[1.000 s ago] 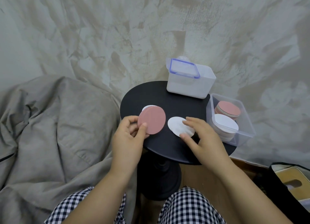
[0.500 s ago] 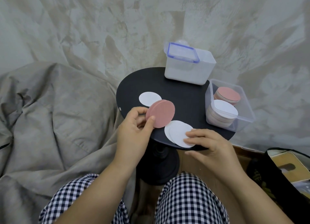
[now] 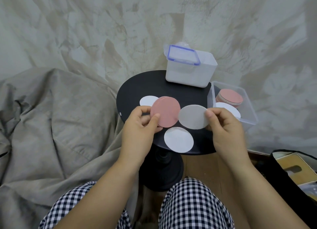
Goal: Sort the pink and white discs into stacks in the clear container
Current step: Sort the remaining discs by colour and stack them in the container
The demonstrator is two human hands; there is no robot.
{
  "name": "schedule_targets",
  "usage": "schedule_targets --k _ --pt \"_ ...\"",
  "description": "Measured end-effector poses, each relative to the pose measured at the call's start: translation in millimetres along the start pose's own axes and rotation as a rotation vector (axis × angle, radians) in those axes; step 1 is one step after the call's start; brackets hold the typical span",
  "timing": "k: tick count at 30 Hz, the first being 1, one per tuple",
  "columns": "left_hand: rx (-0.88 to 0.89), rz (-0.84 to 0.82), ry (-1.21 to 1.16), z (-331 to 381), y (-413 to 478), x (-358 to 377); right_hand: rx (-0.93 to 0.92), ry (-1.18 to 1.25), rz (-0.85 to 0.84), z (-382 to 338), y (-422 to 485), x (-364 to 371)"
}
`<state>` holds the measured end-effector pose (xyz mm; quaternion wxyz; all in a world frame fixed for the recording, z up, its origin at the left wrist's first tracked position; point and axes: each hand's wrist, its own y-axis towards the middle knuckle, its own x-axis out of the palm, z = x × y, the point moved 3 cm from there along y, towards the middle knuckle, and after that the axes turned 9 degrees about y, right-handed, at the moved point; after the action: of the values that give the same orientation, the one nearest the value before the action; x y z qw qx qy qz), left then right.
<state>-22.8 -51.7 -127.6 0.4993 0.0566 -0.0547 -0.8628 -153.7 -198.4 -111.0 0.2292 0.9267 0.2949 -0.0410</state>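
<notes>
My left hand (image 3: 139, 125) pinches a small stack of pink discs (image 3: 167, 113) above the round black table (image 3: 135, 91). My right hand (image 3: 224, 125) pinches one white disc (image 3: 193, 116) by its right edge, lifted off the table beside the pink ones. Two white discs lie flat on the table: one at the near edge (image 3: 178, 139), one behind the pink discs at the left (image 3: 147, 101). The clear container (image 3: 248, 105) stands at the table's right edge, holding a pink stack (image 3: 230, 98) at the back and a white stack (image 3: 229, 109) in front.
A white box with a blue-rimmed lid (image 3: 189, 71) stands at the table's far edge. Crumpled grey fabric (image 3: 51, 125) fills the left. A dark bag (image 3: 295, 174) sits on the floor at the right. My checked trouser legs (image 3: 193, 203) are below the table.
My right hand has picked one white disc up off the table's near edge and raised it beside the pink discs. The left hand still holds the pink discs.
</notes>
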Motion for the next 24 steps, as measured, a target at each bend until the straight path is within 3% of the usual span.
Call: schedule_targets --k 4,9,14,17,21,24 --pt "-0.068 -0.08 -0.099 6 8 8 0.142 0.263 0.066 1 12 19" --pt "-0.024 -0.214 -0.094 13 9 19 0.181 0.259 0.09 12 18 37" --pt "0.06 -0.233 0.014 12 20 22 0.16 0.321 0.025 9 24 40" --pt "0.157 -0.203 0.142 9 31 22 0.09 0.255 -0.092 9 31 39" --pt "0.25 -0.143 0.346 7 38 24 -0.073 -0.041 -0.167 13 35 38" --pt "0.317 -0.108 0.446 1 38 25 -0.083 -0.085 -0.208 18 33 40"
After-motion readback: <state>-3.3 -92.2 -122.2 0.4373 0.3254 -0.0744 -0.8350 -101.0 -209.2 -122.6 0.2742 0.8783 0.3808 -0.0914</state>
